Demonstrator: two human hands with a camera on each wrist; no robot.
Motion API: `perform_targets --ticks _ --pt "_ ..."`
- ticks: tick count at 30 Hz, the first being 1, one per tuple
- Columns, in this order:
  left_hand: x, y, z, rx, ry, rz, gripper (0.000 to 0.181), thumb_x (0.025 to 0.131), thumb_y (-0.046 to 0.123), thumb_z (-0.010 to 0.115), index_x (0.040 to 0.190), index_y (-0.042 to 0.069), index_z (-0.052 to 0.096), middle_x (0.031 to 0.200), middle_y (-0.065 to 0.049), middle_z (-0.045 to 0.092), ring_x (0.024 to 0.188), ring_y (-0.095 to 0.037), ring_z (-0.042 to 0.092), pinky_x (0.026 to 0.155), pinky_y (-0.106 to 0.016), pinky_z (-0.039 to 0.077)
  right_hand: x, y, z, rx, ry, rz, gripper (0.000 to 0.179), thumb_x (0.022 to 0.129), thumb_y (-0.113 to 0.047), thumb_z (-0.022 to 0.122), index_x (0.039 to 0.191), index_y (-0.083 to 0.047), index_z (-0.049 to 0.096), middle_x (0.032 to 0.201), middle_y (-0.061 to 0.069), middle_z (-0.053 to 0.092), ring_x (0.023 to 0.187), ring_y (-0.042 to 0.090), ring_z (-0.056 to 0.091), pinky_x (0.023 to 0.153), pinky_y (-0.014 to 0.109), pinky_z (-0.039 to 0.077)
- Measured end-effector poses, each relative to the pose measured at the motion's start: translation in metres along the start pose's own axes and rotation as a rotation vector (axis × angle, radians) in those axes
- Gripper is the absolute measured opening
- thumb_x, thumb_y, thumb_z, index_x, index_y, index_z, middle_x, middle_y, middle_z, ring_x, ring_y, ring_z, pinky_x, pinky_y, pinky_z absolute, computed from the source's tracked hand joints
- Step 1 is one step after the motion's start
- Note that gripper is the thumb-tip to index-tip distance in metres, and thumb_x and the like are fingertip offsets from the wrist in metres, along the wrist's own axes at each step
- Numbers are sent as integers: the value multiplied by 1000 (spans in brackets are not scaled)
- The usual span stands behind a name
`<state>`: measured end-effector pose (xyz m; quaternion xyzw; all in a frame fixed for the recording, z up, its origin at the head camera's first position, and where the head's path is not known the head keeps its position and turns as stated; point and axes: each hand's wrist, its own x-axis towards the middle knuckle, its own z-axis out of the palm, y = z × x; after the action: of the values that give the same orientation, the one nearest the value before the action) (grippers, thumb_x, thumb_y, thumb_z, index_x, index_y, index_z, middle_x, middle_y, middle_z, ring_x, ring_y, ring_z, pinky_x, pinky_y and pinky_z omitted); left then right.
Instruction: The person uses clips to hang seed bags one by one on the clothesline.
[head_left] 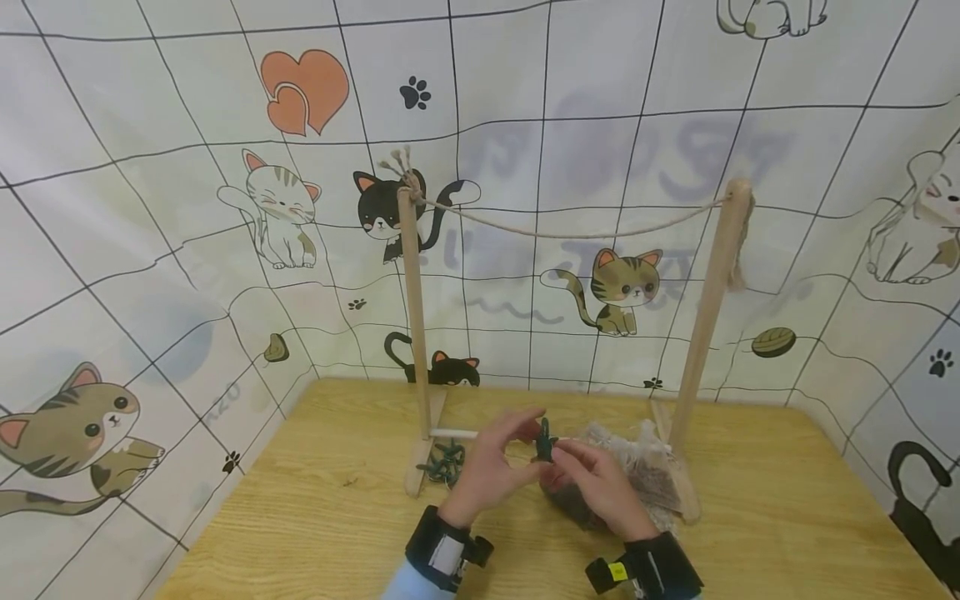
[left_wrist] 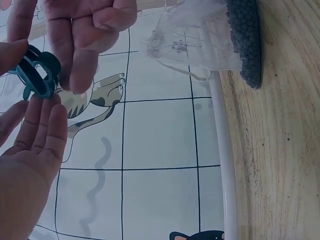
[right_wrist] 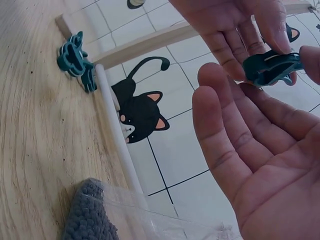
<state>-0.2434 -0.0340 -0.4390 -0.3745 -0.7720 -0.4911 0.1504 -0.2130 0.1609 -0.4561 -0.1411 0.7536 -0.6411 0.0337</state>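
A dark green plastic clip is held up over the table between my two hands. My left hand pinches it from the left, thumb and fingertips touching it. From the other side my right hand pinches it between thumb and index finger; its other fingers extend past it. The clip's open loop shape shows in the left wrist view. Several similar green clips lie in a pile beside the left foot of a wooden frame.
The frame has a left post, a right post, a sagging rope between their tops and a white bar low down. A sheer bag and dark bumpy material lie near the right foot. Cat-print cloth stands behind.
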Motion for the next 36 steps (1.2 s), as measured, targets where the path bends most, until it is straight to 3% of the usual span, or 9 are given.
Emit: perform_targets --ticks 3,11,17,23,31,36 --pt "0 0 1 12 12 33 71 73 9 83 137 14 53 112 -2 65 100 -19 63 90 -34 51 0 -1 0 37 -36 -37 46 101 -31 51 128 6 56 103 10 71 84 30 68 80 43 55" --pt "1 7 -1 -17 -10 60 72 73 10 83 137 9 51 113 -7 64 102 -25 62 90 -36 52 -2 -2 -1 68 -27 -52 45 100 -26 55 130 7 54 109 18 70 83 21 69 80 36 55" --pt "0 2 -7 -17 -21 33 57 80 20 80 132 13 56 112 -7 64 97 -24 62 80 -34 54 -2 -1 2 -90 48 -127 37 94 -20 64 124 1 60 102 13 70 82 19 69 74 30 56" --pt "-2 1 -11 14 -27 3 43 78 25 82 117 14 66 103 1 65 86 -19 62 74 -31 54 -1 0 7 -303 111 -255 33 89 -27 71 118 -10 66 85 0 69 70 9 65 62 25 52" --pt "-2 1 -13 -10 -5 -10 36 76 21 84 108 12 70 94 -2 66 80 -17 62 73 -30 54 0 2 10 -315 98 -261 32 89 -29 70 118 -17 66 88 -1 69 68 18 67 62 26 53" --pt "-1 2 -17 -8 25 -52 31 75 14 84 104 13 73 90 -2 69 78 -21 64 69 -34 55 -1 3 3 -317 93 -255 35 91 -24 69 122 -10 63 103 4 68 76 12 66 66 27 54"
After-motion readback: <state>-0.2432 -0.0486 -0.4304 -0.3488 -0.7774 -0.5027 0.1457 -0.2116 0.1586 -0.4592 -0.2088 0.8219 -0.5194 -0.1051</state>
